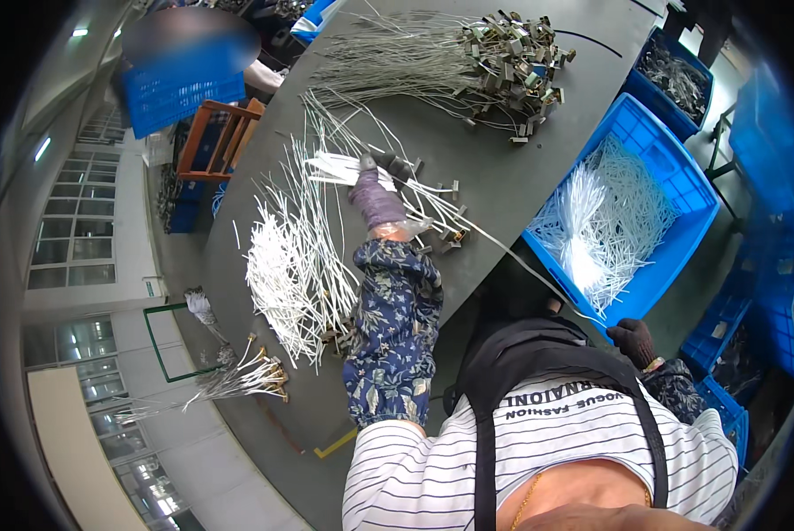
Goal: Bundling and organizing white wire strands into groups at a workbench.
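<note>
My left hand (pixel 379 193), in a purple and dark glove, is closed around a bunch of thin white tubes (pixel 330 168) over the grey table. White wires (pixel 437 202) with small metal ends lie just beside its fingers. One long white strand (pixel 529 268) runs from beside that hand, over the table's edge, to my right hand (pixel 634 341). The dark-gloved fingers of that hand are closed on the strand's end, low beside the blue crate (pixel 622 327). Left of my left forearm lies a loose pile of white tubes and wires (pixel 291 274).
Many wires with metal fittings (pixel 516 71) are heaped at the table's far side. The blue crate holds clear-white strands (pixel 622 195). Behind it stands another blue crate (pixel 675 80). Another wire bundle (pixel 246 376) lies at the table's left. A person with a blue basket (pixel 184 84) is beyond.
</note>
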`<state>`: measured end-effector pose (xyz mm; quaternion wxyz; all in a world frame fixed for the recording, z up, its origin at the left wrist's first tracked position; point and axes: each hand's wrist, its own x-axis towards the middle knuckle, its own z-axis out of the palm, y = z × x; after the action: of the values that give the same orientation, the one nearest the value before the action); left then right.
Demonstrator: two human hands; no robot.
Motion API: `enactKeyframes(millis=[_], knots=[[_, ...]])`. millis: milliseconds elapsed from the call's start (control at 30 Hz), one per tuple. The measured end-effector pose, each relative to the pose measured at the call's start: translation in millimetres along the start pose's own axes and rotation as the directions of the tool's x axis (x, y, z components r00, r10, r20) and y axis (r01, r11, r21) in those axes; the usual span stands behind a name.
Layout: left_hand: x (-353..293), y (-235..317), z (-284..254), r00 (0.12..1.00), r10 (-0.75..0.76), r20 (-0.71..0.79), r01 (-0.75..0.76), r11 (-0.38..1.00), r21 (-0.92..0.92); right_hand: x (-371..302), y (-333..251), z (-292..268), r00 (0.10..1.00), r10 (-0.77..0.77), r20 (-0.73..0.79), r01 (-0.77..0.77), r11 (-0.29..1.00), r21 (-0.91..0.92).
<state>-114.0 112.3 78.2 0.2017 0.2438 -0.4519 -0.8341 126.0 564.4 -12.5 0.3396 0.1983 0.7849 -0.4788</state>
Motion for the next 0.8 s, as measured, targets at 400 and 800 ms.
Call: enactKeyframes(millis=[400, 800], knots=[[-92, -58, 7, 0.87, -0.367, 0.33, 0.239, 0.898, 0.369, 36, -43, 39, 0.991, 0.041, 0.126, -0.068, 0.973, 0.221], [-23, -53, -88, 0.984, -0.002, 0.177, -0.161, 0.407, 0.899, 81, -179, 106, 0.913, -0.379, 0.154, 0.365, 0.924, 0.113]])
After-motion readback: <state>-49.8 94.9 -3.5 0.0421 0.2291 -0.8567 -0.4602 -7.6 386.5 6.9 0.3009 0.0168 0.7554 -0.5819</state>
